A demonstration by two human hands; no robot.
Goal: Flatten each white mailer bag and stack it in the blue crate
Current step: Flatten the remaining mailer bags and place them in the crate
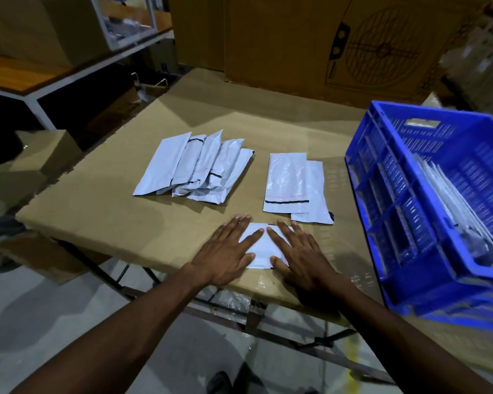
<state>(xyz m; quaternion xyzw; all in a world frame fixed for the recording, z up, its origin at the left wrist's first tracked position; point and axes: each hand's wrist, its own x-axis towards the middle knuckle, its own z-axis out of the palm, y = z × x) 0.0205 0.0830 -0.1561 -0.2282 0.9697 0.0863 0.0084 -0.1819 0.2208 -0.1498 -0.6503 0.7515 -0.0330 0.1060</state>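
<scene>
- A white mailer bag [261,247] is pressed flat by the left hand [225,255] and right hand [302,258], fingers straight, nothing gripped.
- It's laid at the table's [97,211] near edge.
- More flattened bags are stacked in the blue crate [427,211] at right.

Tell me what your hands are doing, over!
Left hand and right hand flat, pressing a white mailer bag. More bags wait behind. Blue crate right, partly filled. Nothing in the way.
</scene>
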